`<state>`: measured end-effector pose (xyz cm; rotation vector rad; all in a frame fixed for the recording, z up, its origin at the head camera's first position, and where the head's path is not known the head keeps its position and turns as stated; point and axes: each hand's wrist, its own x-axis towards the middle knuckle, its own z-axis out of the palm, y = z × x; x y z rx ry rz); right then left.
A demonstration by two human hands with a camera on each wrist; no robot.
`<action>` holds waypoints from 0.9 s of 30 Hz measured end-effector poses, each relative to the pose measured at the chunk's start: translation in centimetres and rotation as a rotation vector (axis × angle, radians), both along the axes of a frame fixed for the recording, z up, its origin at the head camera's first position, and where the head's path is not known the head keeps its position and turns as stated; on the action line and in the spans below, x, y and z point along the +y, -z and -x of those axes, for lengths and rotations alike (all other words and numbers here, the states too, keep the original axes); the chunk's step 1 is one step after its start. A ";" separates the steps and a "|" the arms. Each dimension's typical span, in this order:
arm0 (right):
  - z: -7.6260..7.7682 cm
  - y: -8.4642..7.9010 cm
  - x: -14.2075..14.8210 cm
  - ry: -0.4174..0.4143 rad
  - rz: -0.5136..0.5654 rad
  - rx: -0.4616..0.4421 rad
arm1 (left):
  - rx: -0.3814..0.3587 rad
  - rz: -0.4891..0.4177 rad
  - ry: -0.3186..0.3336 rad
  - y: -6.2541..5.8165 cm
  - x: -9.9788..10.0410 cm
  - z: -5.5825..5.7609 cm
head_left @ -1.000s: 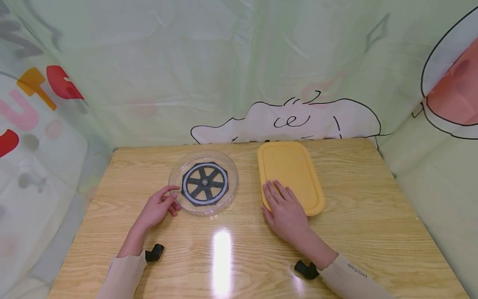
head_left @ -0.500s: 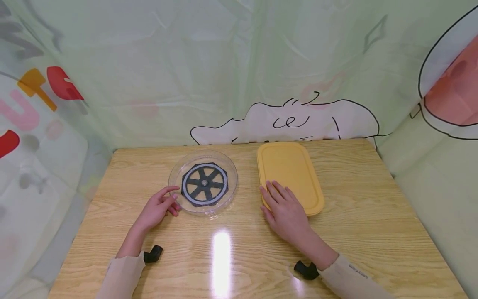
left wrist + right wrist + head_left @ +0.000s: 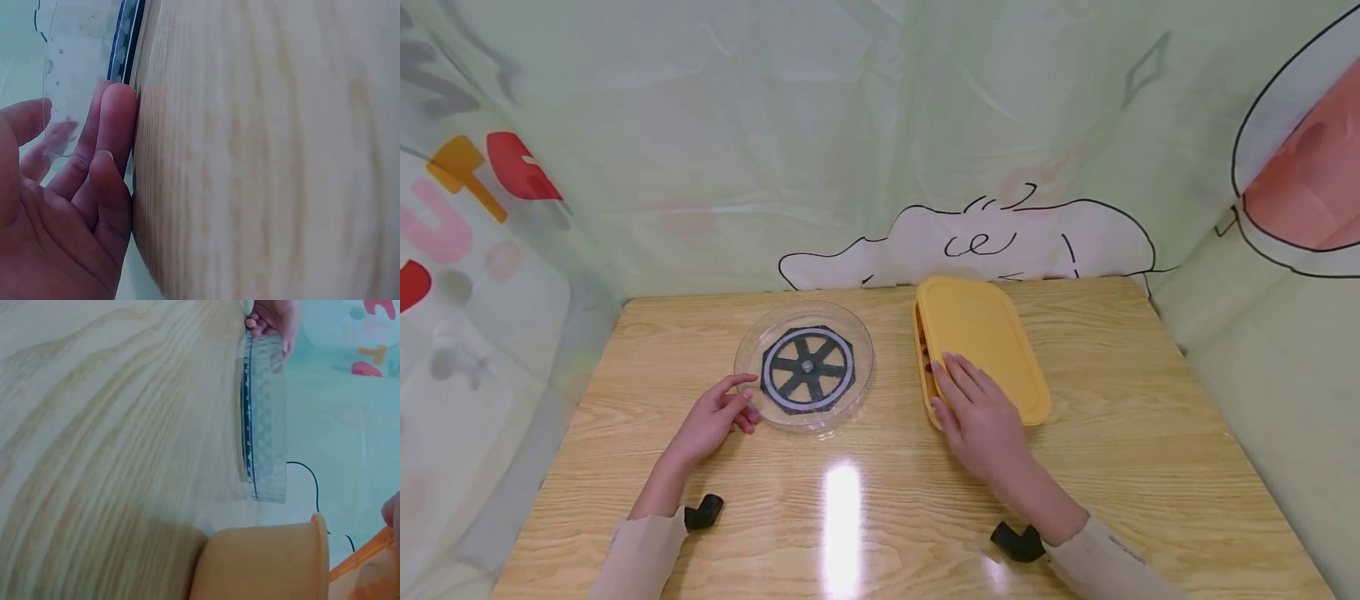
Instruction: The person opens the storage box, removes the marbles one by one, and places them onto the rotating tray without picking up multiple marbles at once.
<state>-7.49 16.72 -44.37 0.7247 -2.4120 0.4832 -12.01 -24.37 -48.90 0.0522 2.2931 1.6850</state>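
Observation:
In the head view my left hand [image 3: 711, 419] is at the left rim of a clear round dish [image 3: 857, 396]. One finger reaches over the rim and others touch the outer wall [image 3: 75, 56]. A black wheel-shaped base [image 3: 811, 387] with spokes and a pale ring shows at the dish's bottom. My right hand [image 3: 985, 421] grips the left edge of a yellow lid [image 3: 988, 333], its fingers lying along the top. That edge is raised off a yellow box [image 3: 269, 562]; small dark things show in the gap. The right hand's underside is mostly hidden.
Both items stand on a wood-grain table [image 3: 1112, 467], near its back edge. A pale green printed curtain [image 3: 737, 167] hangs behind and at the sides. Black angled pieces [image 3: 1018, 543] stick out by both sleeves.
The lid's left edge has come up and the lid has shifted slightly off the box, opening a gap along the left side. The left hand and the dish stay in place.

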 end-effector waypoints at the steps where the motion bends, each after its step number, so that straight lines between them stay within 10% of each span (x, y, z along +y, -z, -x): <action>1: 0.0 -0.2 0.0 0.000 0.020 0.006 | 0.001 0.002 0.000 0.0 0.0 0.0; 19: 0.0 -3.3 2.2 0.067 0.276 0.296 | 0.016 0.023 0.000 -0.2 0.2 -0.3; 27: 0.3 -4.7 4.8 0.233 0.444 0.348 | 0.022 0.032 0.005 -0.1 -0.1 -0.3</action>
